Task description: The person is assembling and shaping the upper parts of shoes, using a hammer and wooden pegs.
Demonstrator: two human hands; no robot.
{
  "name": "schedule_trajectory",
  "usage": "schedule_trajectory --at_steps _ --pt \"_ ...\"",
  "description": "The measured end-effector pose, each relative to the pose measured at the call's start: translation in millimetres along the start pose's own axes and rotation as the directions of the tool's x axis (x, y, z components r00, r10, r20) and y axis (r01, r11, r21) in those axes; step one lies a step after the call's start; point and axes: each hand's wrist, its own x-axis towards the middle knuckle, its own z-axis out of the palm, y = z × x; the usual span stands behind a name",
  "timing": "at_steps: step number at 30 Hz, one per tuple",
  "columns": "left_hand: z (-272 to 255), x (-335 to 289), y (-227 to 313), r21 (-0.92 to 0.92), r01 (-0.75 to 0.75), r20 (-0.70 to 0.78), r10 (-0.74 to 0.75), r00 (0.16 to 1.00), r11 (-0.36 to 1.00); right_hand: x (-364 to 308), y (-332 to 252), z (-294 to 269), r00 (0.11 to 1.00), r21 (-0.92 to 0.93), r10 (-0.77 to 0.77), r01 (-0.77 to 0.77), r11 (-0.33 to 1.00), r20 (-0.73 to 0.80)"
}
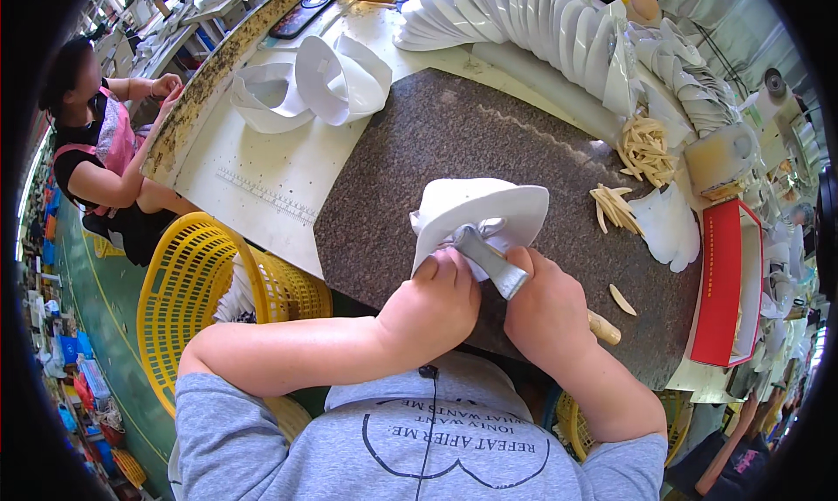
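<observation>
Held over the dark stone slab (419,134) is a white curved piece that looks like a shoe upper (489,200). My left hand (436,296) is closed on its near edge. In my right hand (548,309) is a hammer (497,265), its metal head against or just over the inside of the upper. The wooden end of its handle sticks out below my right hand. Contact between hammer and upper cannot be made out. On the slab right of my hand lies one tan crescent-shaped strip (622,300).
More tan strips (648,150) are heaped at right, near a flat white piece (668,226) and a red box (720,283). Stacked white uppers (524,30) line the back; others (327,86) stand left. A yellow basket (253,283) is left of me. Beyond it sits a person (113,152).
</observation>
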Motion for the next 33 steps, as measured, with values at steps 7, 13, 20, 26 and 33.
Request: schedule_trajectory --at_steps 7,13,20,26,33 --pt "-6 -14 -5 0.070 0.000 -0.008 0.001 1.000 0.998 3 -4 -4 1.000 -0.019 0.007 -0.007 1.000 0.005" --pt "4 -7 -9 -0.016 0.093 -0.032 -0.093 0.995 0.996 6 0 -1 0.997 -0.059 -0.048 0.044 0.997 -0.066" --pt "9 -9 -6 -0.103 0.254 -0.009 -0.257 0.966 0.962 8 -11 -6 0.999 0.041 -0.018 0.020 0.999 -0.041" --pt "22 -13 3 -0.058 0.088 -0.195 -0.098 0.976 0.994 -5 -4 -1 0.998 0.095 0.056 -0.055 0.994 -0.003" --pt "24 -20 3 -0.141 0.160 -0.195 -0.186 0.963 0.977 0 -10 0 0.997 0.093 0.068 -0.070 0.993 0.020"
